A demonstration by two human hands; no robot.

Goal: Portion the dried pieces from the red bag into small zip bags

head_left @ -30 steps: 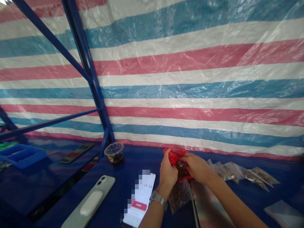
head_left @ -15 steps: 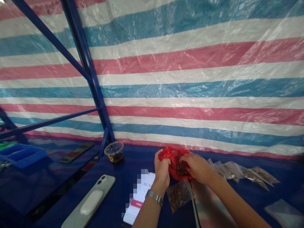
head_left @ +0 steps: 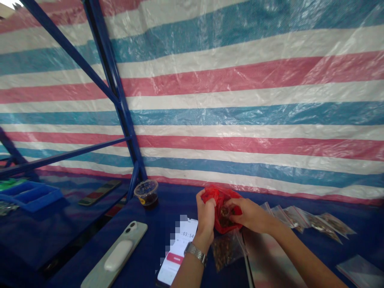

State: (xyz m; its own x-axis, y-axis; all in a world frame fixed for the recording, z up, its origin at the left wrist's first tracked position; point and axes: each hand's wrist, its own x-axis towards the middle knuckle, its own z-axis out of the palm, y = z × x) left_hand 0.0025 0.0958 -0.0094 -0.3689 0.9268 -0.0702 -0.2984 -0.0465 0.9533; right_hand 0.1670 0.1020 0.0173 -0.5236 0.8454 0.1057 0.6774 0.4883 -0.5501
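Note:
My left hand (head_left: 205, 219), with a metal wristwatch (head_left: 195, 253), grips the left side of a red plastic bag (head_left: 217, 199). Dark brown pieces (head_left: 225, 216) show inside the bag. My right hand (head_left: 246, 213) reaches across from the right, its fingers at the bag's mouth and pinching its edge. Just below the bag lies a transparent zip bag of similar brown pieces (head_left: 226, 251), partly hidden behind the red bag's lower end. Neither hand touches it.
On the dark blue table cloth (head_left: 135, 224) lie a timer phone (head_left: 180, 252), a phone with a white grip (head_left: 117, 256), a lidded cup (head_left: 146, 193) and several filled zip bags (head_left: 312, 222). A blue steel frame (head_left: 120, 108) and striped tarpaulin (head_left: 240, 104) stand behind.
The red bag's mouth has opened wider between my hands, and my left hand has shifted left of its earlier place. The timer has moved on from 03:53 to 03:54.

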